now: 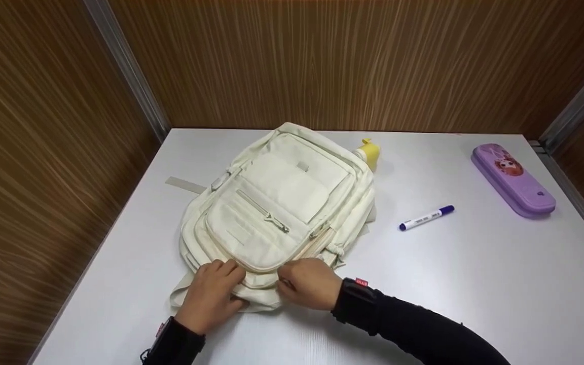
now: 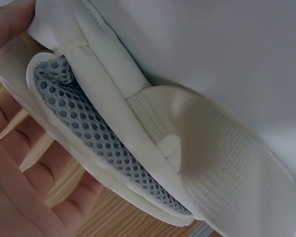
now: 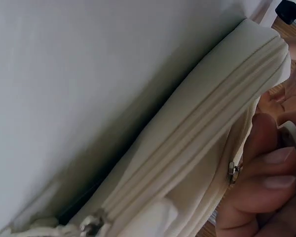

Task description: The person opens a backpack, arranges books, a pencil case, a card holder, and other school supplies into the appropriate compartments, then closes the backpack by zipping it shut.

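A cream backpack (image 1: 292, 187) lies on the table with its front pocket facing up. At its bottom edge my left hand (image 1: 212, 293) grips the fabric, fingers over the top and thumb below. The left wrist view shows grey mesh padding (image 2: 98, 128) and a wide strap (image 2: 227, 153) beside that hand. My right hand (image 1: 313, 284) is at the lower right corner of the front pocket. In the right wrist view its fingers (image 3: 266, 182) pinch a pale zipper pull (image 3: 290, 136). A metal zipper slider (image 3: 233, 173) sits close by, and the zipper's right side is parted.
A yellow-and-white bottle (image 1: 370, 153) pokes out behind the backpack's upper right side. To the right lies a white marker (image 1: 426, 218) with blue ends. Farther right is a purple pencil case (image 1: 515, 182). Wood-grain panels (image 1: 342, 66) border the table.
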Available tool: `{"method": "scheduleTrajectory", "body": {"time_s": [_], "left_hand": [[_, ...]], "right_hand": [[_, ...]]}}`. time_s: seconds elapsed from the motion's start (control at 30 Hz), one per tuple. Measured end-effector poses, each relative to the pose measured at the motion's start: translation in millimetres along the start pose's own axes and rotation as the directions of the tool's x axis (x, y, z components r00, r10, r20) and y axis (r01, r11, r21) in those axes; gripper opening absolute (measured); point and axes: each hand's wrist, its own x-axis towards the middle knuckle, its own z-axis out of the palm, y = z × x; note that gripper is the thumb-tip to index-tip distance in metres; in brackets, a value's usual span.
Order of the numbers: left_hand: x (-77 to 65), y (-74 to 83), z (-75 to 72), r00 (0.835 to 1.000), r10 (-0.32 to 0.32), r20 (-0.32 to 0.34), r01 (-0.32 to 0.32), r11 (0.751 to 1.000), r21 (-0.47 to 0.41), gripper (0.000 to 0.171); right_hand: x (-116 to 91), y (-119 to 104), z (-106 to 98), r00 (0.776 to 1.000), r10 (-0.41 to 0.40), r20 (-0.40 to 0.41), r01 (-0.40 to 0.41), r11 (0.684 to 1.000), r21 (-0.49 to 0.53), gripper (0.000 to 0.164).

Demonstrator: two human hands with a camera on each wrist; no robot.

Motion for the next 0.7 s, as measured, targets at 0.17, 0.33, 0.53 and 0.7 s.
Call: {"method": "scheduleTrajectory", "body": {"time_s": [0.17, 0.33, 0.53, 0.7], "left_hand": [[4.1, 9.4, -1.3, 1.0, -0.019, 0.015, 0.019, 1.0, 0.011, 0.044], [5.4, 16.1, -5.6, 0.999, -0.003, 0.047, 0.002, 1.0, 0.03, 0.051], [3.3, 4.9, -21.6, 0.977, -0.021, 0.21, 0.045, 0.993, -0.11, 0.062], [1.4, -6.3, -28.1, 0.961, -0.057, 0.269, 0.099, 0.985, -0.145, 0.066]], "right_hand": [[1, -7, 4, 0.999, -0.042, 0.003, 0.042, 0.999, -0.002, 0.029], [-5, 0, 2, 0.998, -0.065, 0.018, 0.063, 0.996, 0.059, 0.027], [-19, 28, -13, 0.999, 0.017, 0.038, -0.022, 0.988, 0.152, 0.019], [-28, 45, -24, 0.994, 0.092, 0.057, -0.101, 0.976, 0.192, 0.015]]}}
